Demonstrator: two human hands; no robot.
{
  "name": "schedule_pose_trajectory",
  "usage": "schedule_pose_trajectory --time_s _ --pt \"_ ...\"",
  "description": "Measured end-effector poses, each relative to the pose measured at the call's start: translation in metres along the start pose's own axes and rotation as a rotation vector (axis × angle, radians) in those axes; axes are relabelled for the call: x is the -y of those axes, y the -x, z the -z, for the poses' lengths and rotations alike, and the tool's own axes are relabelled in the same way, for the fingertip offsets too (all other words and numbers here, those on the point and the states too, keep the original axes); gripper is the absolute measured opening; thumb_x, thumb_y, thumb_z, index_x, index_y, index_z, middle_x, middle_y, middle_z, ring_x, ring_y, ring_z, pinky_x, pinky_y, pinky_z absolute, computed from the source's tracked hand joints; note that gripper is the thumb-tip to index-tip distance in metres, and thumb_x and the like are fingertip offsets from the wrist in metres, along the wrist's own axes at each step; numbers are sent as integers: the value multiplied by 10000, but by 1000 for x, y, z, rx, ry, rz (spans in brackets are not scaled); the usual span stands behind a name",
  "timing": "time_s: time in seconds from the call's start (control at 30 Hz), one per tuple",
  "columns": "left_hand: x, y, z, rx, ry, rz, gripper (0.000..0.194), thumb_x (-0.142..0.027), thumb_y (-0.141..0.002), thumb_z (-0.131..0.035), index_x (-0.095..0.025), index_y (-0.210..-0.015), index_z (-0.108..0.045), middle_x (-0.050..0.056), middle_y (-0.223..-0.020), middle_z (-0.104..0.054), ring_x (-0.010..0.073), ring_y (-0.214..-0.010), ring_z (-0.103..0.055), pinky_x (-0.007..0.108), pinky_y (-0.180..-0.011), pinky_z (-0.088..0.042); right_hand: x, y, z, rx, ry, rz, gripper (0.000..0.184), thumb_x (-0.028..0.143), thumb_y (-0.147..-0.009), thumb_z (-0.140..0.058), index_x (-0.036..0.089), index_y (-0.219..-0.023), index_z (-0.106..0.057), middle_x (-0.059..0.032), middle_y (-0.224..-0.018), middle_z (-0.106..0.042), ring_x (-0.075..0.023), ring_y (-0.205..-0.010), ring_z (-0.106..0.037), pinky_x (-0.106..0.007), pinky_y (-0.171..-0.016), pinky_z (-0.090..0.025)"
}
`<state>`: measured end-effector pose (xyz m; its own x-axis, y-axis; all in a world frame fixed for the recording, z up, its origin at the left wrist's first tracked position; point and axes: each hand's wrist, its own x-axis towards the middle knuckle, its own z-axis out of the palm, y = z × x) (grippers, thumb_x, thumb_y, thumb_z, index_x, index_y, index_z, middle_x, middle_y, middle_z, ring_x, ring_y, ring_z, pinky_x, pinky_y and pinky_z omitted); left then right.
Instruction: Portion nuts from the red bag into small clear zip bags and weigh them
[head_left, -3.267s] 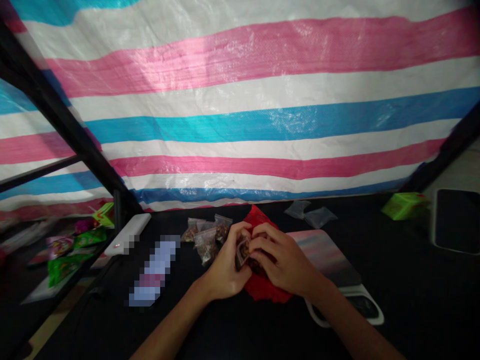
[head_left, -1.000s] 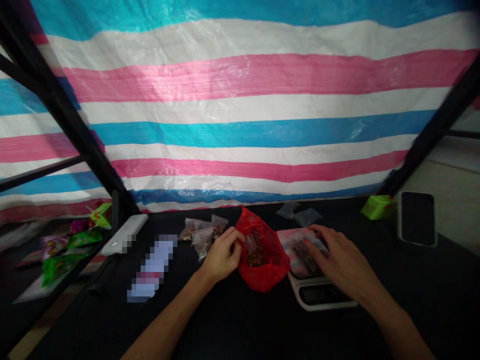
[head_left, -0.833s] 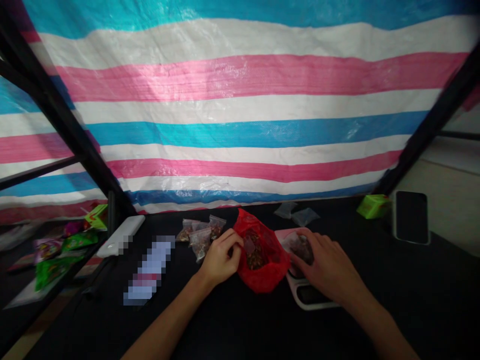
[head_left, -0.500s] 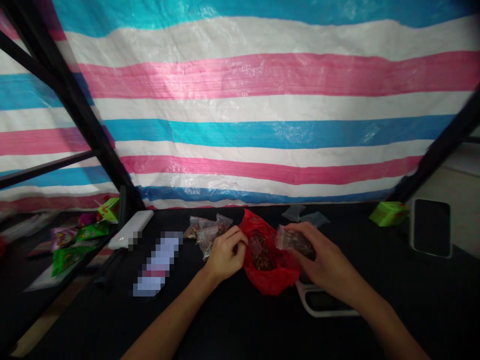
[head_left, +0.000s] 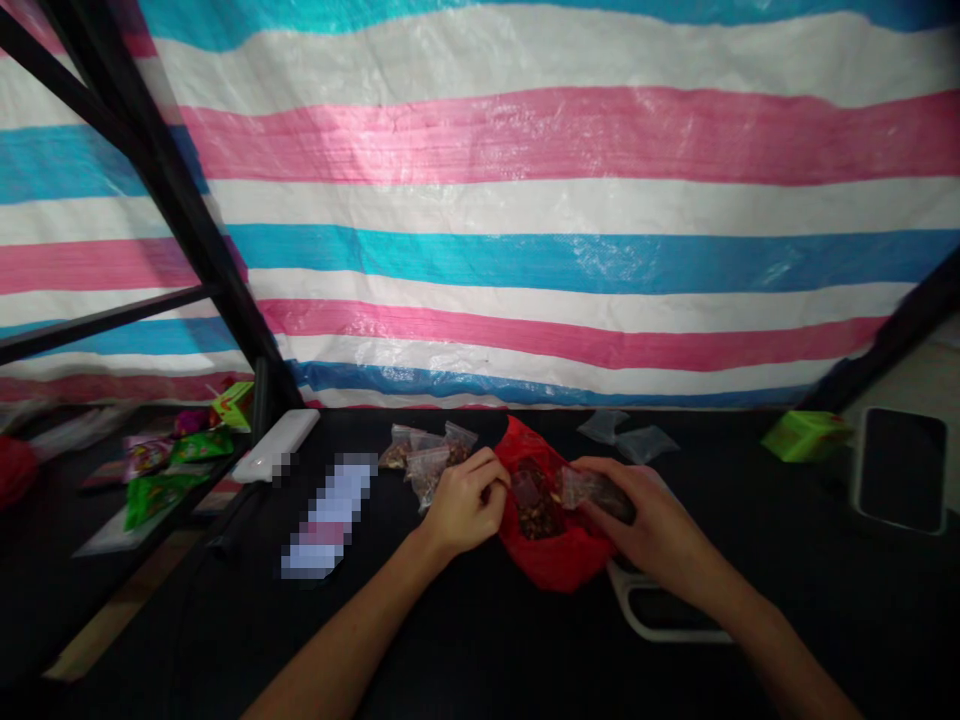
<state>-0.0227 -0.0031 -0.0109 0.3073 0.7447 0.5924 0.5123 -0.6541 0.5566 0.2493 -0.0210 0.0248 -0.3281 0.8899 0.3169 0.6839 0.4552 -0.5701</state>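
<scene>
My left hand [head_left: 466, 508] is closed, pinching the left edge of a red plastic bag [head_left: 566, 565]. The bag gapes upward and has loose brown and yellowish bits inside, plus a small clear piece. Between the fingers and thumb of my right hand [head_left: 660, 525] is a small zip bag [head_left: 600, 492] of brown bits. It lies sideways, with its clear mouth end pointing left over the red bag's right side. A kitchen scale [head_left: 637, 620] sits beneath my right hand, which hides most of its plate and display.
Several filled zip bags [head_left: 427, 468] lie behind my left hand. Two flat clear bags [head_left: 645, 443] rest at the back. To the right are a green box [head_left: 804, 436] and a phone [head_left: 900, 470]; a white power strip [head_left: 277, 445] and green snack packets [head_left: 154, 498] lie left.
My right hand has picked the zip bag up off the scale and carried it left to the red bag. Earlier, both hands held a small bag there. My left hand keeps its grip lately.
</scene>
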Motion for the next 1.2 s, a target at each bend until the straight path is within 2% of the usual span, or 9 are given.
schedule_pose_trajectory --time_s 0.17,0.4,0.53,0.63,0.7,0.83,0.93,1.07,1.2 --pt "-2 1 1 14 -11 3 252 -24 -859 -477 -210 -792 -634 13 -864 -642 124 -764 -634 237 -712 -477 -46 16 14 -133 -17 -171 435 435 -927 -629 290 -1335 -594 -85 -1253 -727 -290 -1066 -718 -433 -921 -585" --pt "-1 0 0 17 -18 -15 251 -25 -857 -481 -209 -796 -641 27 -853 -647 144 -767 -629 263 -709 -495 -62 28 21 -63 70 -21 569 413 -881 -701 297 -1415 -541 -101 -1398 -628 -334 -1245 -616 -548 -1082 -478" --pt "-7 -3 5 -6 -48 -78 218 -40 -859 -504 -206 -849 -646 49 -863 -660 197 -866 -614 332 -788 -504 -67 34 30 -294 33 -61 440 475 -928 -637 284 -1323 -603 -93 -1348 -638 -317 -1249 -604 -503 -1086 -469" --pt "-20 -7 9 80 -97 -98 230 -74 -889 -516 -214 -968 -680 71 -986 -697 232 -981 -607 392 -890 -504 -83 40 35 -521 30 -118 321 478 -948 -589 254 -1165 -666 -83 -1174 -688 -293 -1118 -657 -463 -1024 -499" --pt "-31 -9 7 156 -119 -103 275 -114 -920 -528 -230 -1113 -685 75 -1159 -706 255 -1130 -582 438 -1015 -469 -90 44 35 -580 47 -143 298 480 -951 -577 252 -1115 -677 -74 -1102 -704 -285 -1053 -674 -459 -992 -503" --pt "-50 -18 -6 298 -139 -96 448 -216 -972 -553 -259 -1418 -551 45 -1482 -585 285 -1370 -449 497 -1177 -352 -86 44 26 -408 113 -76 350 492 -914 -631 292 -1199 -675 -57 -1189 -725 -307 -1130 -655 -491 -1021 -460" --pt "-55 -24 -18 379 -167 -114 483 -279 -1002 -539 -265 -1483 -491 51 -1520 -560 301 -1382 -443 529 -1175 -338 -77 42 18 -298 173 -35 386 469 -883 -689 337 -1245 -669 -38 -1249 -719 -310 -1170 -637 -500 -1041 -432" --pt "-51 -25 -23 405 -201 -156 393 -271 -1023 -500 -228 -1410 -554 77 -1340 -683 274 -1257 -542 485 -1103 -387 -73 44 15 -298 183 -44 320 438 -898 -667 333 -1200 -678 -38 -1191 -733 -305 -1136 -644 -494 -1026 -427" --pt "-49 -28 -20 293 -331 -195 253 -219 -1019 -468 -191 -1156 -678 90 -1026 -734 252 -1008 -604 455 -965 -425 -75 48 20 -306 144 -58 333 455 -913 -638 320 -1216 -664 -42 -1213 -732 -304 -1155 -642 -483 -1026 -426"
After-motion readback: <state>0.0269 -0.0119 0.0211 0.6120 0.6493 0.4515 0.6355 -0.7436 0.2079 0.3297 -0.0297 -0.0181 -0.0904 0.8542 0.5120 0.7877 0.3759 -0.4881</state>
